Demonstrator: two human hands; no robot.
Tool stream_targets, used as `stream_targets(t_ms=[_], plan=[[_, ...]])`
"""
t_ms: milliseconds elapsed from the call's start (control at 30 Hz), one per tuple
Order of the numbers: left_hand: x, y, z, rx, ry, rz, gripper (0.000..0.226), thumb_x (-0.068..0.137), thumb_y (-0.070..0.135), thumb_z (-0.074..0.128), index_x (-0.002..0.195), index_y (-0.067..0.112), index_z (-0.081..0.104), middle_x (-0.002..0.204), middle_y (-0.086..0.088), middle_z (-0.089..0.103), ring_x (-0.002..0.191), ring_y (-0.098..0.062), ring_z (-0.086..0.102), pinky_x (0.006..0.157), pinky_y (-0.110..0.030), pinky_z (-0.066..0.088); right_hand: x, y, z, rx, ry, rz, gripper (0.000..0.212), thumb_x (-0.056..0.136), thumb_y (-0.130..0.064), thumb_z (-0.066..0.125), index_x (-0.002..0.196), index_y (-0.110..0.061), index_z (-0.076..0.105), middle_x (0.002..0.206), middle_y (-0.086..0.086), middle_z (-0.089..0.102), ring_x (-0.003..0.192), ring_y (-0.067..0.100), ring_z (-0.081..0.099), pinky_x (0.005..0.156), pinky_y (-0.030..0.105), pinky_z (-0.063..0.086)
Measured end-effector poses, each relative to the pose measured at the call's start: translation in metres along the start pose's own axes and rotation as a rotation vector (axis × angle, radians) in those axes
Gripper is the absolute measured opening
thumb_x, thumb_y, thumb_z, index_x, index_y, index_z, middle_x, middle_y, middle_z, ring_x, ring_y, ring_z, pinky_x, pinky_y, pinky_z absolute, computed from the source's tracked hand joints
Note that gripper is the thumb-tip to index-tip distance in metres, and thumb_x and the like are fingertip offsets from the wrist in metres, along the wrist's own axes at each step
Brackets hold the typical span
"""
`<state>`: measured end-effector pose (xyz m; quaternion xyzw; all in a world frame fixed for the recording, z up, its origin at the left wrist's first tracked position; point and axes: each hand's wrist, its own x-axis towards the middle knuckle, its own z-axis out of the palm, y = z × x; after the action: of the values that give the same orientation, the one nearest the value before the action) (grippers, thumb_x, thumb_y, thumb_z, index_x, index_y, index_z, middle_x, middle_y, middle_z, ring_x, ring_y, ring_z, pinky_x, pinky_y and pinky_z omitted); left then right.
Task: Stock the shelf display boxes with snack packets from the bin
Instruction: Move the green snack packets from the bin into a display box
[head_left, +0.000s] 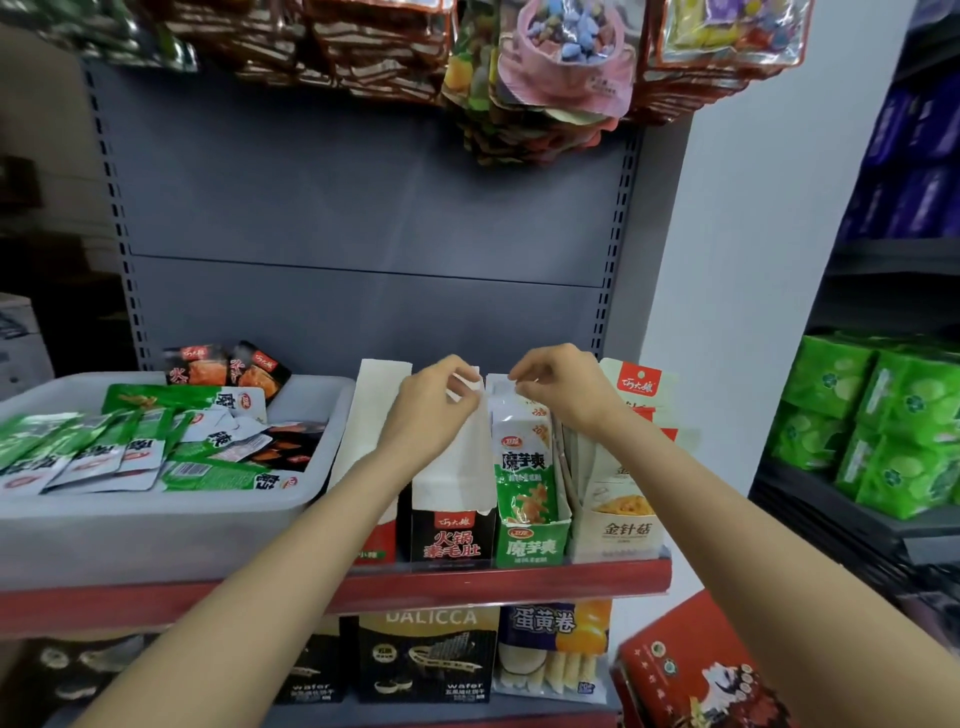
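A grey bin (156, 525) on the shelf's left holds several green and dark snack packets (130, 447). To its right stand display boxes: a black one (451, 538), a green one (530, 543) with green packets (522, 462) upright in it, and a white one (626, 525). My left hand (431, 410) pinches the black box's raised white flap (460, 457) at its top. My right hand (556, 387) pinches the top edge of a packet at the back of the green box.
A red-edged shelf lip (363, 587) runs below the boxes. A tall white flap (363, 421) stands beside the bin. Wafer and egg-roll boxes (426, 654) fill the lower shelf. Hanging snack bags (545, 78) are overhead. Green packs (893, 415) sit on the right rack.
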<state>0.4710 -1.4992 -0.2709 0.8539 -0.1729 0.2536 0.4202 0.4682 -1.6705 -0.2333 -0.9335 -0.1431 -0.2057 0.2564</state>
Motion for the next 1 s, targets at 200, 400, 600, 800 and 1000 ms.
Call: stream_targets(t_ms=[200, 400, 600, 800, 1000], plan=[[-0.025, -0.012, -0.062, 0.009, 0.119, -0.002, 0.005, 0.089, 0.023, 0.059, 0.088, 0.023, 0.064, 0.074, 0.007, 0.066, 0.067, -0.01, 0.063, 0.064, -0.027, 0.05, -0.011, -0.051, 0.024, 0.248, 0.02, -0.073, 0.011, 0.087, -0.015, 0.064, 0.096, -0.016, 0.071, 0.089, -0.002, 0.071, 0.083, 0.012, 0.066, 0.078, 0.023, 0.05], [-0.049, -0.064, -0.142, 0.149, 0.205, -0.113, 0.006, 0.088, 0.019, 0.06, 0.084, 0.022, 0.063, 0.068, 0.003, 0.068, 0.065, -0.017, 0.063, 0.067, -0.031, 0.049, -0.008, -0.115, 0.094, 0.564, -0.094, -0.094, 0.013, 0.088, -0.007, 0.061, 0.098, -0.01, 0.069, 0.09, 0.01, 0.07, 0.078, 0.016, 0.063, 0.068, 0.023, 0.051], [-0.053, -0.134, -0.205, 0.378, 0.055, -0.38, 0.02, 0.086, 0.017, 0.066, 0.104, 0.008, 0.064, 0.104, -0.014, 0.068, 0.095, -0.028, 0.063, 0.078, -0.03, 0.045, 0.016, -0.178, 0.156, 0.296, -0.242, -0.268, 0.03, 0.087, -0.006, 0.057, 0.117, -0.007, 0.062, 0.114, 0.013, 0.065, 0.102, 0.023, 0.061, 0.091, 0.032, 0.046], [-0.051, -0.163, -0.221, 0.514, -0.348, -0.539, 0.085, 0.071, 0.048, 0.076, 0.142, 0.017, 0.041, 0.145, -0.005, 0.043, 0.129, -0.023, 0.045, 0.105, -0.029, 0.036, 0.04, -0.199, 0.181, -0.215, -0.714, -0.343, 0.063, 0.094, -0.03, 0.054, 0.149, -0.017, 0.025, 0.153, 0.006, 0.03, 0.136, 0.026, 0.034, 0.105, 0.032, 0.032], [-0.051, -0.174, -0.219, 0.434, -0.311, -0.565, 0.089, 0.068, 0.045, 0.08, 0.143, 0.02, 0.038, 0.146, -0.007, 0.043, 0.13, -0.025, 0.043, 0.109, -0.037, 0.035, 0.043, -0.197, 0.191, -0.342, -0.719, -0.454, 0.05, 0.093, -0.023, 0.05, 0.142, -0.014, 0.041, 0.14, 0.01, 0.047, 0.122, 0.029, 0.047, 0.096, 0.033, 0.039]])
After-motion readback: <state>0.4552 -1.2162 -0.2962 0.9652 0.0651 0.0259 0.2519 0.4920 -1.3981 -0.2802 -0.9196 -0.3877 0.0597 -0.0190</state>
